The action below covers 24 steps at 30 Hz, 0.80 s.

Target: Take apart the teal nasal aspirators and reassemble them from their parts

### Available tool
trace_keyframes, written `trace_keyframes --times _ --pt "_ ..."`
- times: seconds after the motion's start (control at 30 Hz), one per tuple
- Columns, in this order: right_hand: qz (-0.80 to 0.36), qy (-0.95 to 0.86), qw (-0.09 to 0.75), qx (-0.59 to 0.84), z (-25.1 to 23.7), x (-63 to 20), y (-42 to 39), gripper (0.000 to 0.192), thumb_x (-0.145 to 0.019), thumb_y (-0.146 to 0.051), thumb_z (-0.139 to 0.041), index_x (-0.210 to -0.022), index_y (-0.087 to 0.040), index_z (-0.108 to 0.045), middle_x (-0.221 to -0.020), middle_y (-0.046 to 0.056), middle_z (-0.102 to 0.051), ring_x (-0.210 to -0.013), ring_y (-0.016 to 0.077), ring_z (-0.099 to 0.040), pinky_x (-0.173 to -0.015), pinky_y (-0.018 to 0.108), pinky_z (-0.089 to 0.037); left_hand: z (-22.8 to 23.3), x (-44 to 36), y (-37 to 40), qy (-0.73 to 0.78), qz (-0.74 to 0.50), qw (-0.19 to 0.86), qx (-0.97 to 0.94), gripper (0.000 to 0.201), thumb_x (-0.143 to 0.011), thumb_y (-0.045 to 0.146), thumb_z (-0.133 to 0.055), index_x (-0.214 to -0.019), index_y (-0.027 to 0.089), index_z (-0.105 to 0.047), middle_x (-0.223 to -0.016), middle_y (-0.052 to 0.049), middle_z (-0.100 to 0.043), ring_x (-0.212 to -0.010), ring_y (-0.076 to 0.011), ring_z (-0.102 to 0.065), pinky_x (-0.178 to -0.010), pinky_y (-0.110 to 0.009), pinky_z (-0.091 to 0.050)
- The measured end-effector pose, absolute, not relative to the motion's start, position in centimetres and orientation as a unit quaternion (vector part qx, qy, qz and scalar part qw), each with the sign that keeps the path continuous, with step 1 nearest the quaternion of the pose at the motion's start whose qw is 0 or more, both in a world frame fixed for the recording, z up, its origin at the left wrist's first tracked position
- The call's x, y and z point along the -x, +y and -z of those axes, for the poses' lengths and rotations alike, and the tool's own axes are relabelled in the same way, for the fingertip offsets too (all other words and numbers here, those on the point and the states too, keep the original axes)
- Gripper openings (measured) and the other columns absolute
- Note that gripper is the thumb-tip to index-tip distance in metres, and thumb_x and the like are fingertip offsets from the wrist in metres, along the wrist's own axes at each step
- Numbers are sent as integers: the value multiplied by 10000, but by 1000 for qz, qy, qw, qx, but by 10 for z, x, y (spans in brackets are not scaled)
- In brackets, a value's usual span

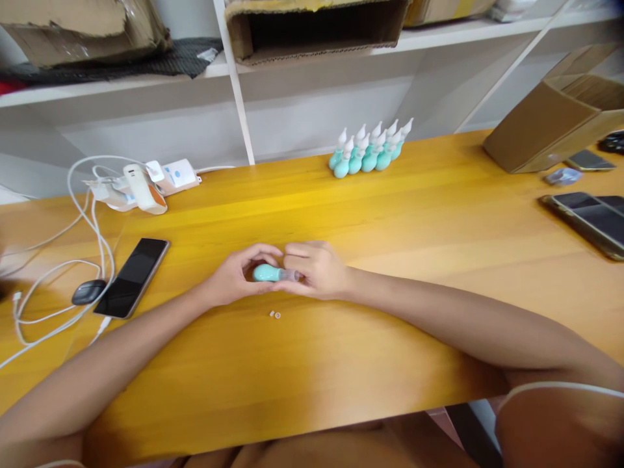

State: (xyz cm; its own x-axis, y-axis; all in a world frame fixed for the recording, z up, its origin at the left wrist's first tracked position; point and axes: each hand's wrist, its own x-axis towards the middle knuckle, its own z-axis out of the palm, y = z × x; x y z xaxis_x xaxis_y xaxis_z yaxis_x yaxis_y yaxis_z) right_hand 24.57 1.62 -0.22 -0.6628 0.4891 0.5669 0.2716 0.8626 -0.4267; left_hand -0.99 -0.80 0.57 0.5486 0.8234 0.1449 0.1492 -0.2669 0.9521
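Note:
Between my two hands lies a teal bulb syringe [266, 273] on its side, its clear collar pointing right. My left hand [234, 276] curls round the teal bulb end, thumb below and fingers above. The fingers of my right hand [316, 270] are closed on the clear collar end; its tip is partly hidden by them. Just below on the table are two tiny pale pieces [275, 314], one of them ring-shaped. Farther back stand several similar teal bulb syringes [369, 160] with white tips, upright in a tight group.
Left of my arm lie a black phone [131, 278], a dark mouse-like object [88, 292] and white cables [100, 227] leading to a power strip with plugs [178, 175]. At right are an open cardboard box [546, 120] and another phone [585, 218]. Shelves with cartons [316, 32] run behind.

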Motion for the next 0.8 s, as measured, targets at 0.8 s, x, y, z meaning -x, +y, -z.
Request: trace_keyframes --times 0.8 --pt "-45 -985 94 141 -44 -293 63 818 -1083 -846 -381 -813 -179 -770 -792 60 -681 -616 116 -483 -632 304 -176 -14 3 -11 351 -439 351 -749 192 -966 305 -748 -1077 220 -618 -1051 -68 -632 -947 -200 -612 -873 -352 -543"
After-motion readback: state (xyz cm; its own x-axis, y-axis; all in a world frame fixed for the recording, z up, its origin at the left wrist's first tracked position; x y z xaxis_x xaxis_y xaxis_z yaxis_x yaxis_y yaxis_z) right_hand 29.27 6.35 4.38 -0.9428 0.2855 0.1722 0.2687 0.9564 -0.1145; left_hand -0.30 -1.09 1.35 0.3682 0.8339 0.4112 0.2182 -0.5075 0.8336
